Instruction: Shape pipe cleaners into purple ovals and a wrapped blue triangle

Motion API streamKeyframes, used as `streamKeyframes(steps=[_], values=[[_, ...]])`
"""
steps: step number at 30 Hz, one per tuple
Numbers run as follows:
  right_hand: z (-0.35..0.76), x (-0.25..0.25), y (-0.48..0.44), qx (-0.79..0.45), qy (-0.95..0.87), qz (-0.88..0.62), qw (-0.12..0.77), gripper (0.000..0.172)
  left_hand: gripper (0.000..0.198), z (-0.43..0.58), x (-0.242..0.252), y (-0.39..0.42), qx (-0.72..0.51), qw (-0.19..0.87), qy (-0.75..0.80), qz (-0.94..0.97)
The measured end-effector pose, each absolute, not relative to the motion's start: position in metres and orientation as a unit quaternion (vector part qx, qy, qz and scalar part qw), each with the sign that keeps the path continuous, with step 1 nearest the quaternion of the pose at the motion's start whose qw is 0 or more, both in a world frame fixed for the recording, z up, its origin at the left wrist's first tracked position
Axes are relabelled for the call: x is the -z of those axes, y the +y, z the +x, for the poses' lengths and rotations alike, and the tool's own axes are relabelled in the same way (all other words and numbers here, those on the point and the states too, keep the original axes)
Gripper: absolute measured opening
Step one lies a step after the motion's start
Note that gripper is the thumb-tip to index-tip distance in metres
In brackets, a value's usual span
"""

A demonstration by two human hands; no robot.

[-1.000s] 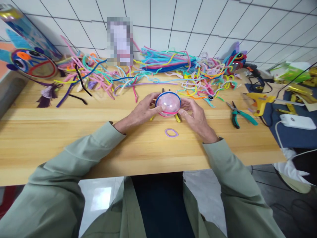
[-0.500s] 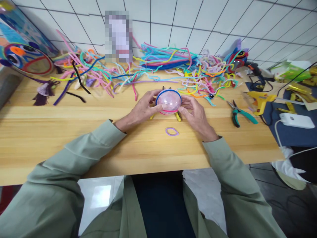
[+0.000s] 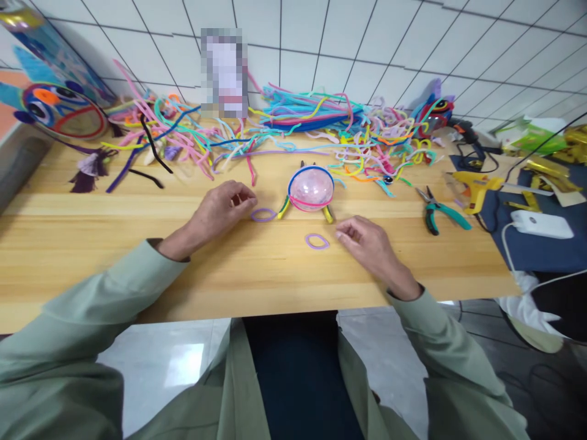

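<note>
A clear pink plastic dome [image 3: 310, 188] ringed with blue and pink pipe cleaners sits on the wooden table [image 3: 137, 256], with yellow-green legs sticking out beneath it. Neither hand touches it. My left hand [image 3: 220, 211] rests on the table to its left with the fingers curled in; a purple pipe-cleaner ring [image 3: 263, 214] lies just off its fingertips. My right hand [image 3: 369, 244] lies in front and to the right of the dome, fingers loosely stretched toward a second purple ring [image 3: 317, 241], apart from it.
A heap of coloured pipe cleaners [image 3: 293, 128] runs along the back by the tiled wall. Teal-handled pliers [image 3: 438, 211], a yellow glue gun [image 3: 477, 186] and a white power adapter [image 3: 541, 224] lie at the right. A decorated hoop [image 3: 68, 116] stands at the far left.
Both hands have let go of the dome and drawn back toward me. A purple ring now lies uncovered by the left hand.
</note>
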State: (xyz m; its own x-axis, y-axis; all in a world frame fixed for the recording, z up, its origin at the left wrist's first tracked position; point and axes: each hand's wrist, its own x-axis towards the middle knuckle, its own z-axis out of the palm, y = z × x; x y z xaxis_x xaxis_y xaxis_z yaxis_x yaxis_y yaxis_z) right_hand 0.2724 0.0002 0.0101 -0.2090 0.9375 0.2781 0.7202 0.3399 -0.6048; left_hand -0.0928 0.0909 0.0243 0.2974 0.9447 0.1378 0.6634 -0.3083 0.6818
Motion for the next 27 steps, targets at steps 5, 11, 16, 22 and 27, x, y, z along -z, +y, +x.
streamKeyframes(steps=[5,11,16,22,27], values=[[0.26,0.0,-0.008,-0.164,-0.774,-0.549,0.269,0.006,0.028,-0.097,-0.015,0.083,-0.224,0.243,0.524,0.785],[0.256,0.002,-0.003,-0.13,-0.78,-0.558,0.253,0.009,0.026,-0.087,-0.009,0.085,-0.194,0.214,0.499,0.817],[0.259,0.005,0.004,-0.109,-0.788,-0.558,0.236,0.015,0.025,-0.089,-0.007,0.085,-0.195,0.217,0.489,0.822],[0.248,0.004,0.008,-0.042,-0.822,-0.546,0.158,0.023,0.027,-0.09,-0.006,0.083,-0.198,0.22,0.489,0.821],[0.24,0.004,0.01,-0.021,-0.823,-0.558,0.105,0.015,0.024,-0.09,-0.005,0.084,-0.198,0.215,0.491,0.821]])
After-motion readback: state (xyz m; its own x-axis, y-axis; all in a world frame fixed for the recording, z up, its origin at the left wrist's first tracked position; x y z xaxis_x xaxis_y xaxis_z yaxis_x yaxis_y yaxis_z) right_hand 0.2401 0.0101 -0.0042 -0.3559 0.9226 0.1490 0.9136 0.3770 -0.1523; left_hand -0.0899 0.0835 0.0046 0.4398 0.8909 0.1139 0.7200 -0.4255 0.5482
